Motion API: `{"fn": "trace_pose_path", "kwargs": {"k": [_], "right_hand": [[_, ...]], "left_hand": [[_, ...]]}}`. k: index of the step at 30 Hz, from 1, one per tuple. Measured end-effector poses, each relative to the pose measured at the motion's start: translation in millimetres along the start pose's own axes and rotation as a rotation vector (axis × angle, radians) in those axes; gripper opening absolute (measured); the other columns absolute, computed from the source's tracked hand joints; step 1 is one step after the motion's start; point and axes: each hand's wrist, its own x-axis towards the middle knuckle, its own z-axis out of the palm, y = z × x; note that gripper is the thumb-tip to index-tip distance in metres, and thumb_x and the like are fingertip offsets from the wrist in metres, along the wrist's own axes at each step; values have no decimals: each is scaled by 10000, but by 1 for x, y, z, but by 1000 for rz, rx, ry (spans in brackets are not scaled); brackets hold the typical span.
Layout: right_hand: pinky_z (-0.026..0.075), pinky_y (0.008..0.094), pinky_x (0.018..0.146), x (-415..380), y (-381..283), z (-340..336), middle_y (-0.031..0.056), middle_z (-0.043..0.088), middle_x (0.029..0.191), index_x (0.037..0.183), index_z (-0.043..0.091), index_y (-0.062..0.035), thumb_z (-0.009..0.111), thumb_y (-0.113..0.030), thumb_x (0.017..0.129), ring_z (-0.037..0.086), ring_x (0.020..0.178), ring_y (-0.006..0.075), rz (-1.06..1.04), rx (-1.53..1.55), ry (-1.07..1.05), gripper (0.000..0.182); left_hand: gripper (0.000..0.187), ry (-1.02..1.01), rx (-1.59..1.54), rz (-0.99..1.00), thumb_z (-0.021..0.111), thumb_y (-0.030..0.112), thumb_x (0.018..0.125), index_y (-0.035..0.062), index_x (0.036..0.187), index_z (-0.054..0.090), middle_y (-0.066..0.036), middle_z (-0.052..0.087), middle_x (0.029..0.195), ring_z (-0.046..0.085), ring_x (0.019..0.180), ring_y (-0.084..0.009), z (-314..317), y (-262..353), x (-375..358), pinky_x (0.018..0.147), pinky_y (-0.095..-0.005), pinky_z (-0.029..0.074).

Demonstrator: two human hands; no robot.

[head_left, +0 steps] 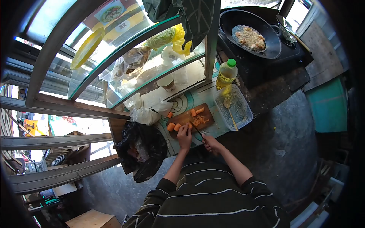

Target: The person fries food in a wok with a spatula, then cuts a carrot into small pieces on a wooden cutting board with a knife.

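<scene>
Gripping dark-bladed knife (198, 132) in closed right hand (212, 143); bunching left hand (184, 137), with unclear hold, beside it at near edge of brown wooden board (207, 113); risking cuts by slipping.

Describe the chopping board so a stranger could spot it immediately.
Start at the glass cabinet, then drop to the patterned counter along it. Between the black plastic bag and the clear tub lies the chopping board. Unlike both, it is flat and brown, with orange carrot pieces.

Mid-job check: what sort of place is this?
Probably a small food stall, judging by the wok with food cooking in it, the glass display case and the poster with a food picture.
</scene>
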Motion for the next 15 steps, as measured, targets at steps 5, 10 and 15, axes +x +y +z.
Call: {"fn": "trace_pose_path", "kwargs": {"k": [5, 10, 15], "right_hand": [[208, 219, 356, -8, -3, 12, -52, 275, 449, 653, 377, -131, 331, -535, 852, 246, 350, 61, -101, -12, 83, 453], [291, 256, 372, -9, 7, 22, -1, 369, 460, 646, 441, -65, 361, -460, 876, 358, 381, 109, -438, -368, 351, 464], [384, 392, 560, -10, 13, 23, 194, 528, 609, 691, 509, 60, 388, -362, 878, 535, 570, 300, -575, -610, 507, 477]], "left_hand": [[258, -41, 60, 47, 558, 53, 769, -6, 1020, 571, -155, 568, 893, 531, 864, -302, 3, -3, 0, 751, -366, 418], [275, 7, 46, 92, 555, 49, 769, -3, 1039, 565, -161, 559, 886, 525, 879, -310, 9, -10, -1, 758, -363, 421], [241, -31, 11, -39, 577, 61, 765, -5, 996, 592, -149, 574, 864, 554, 816, -284, 2, -2, 1, 702, -343, 440]]}}
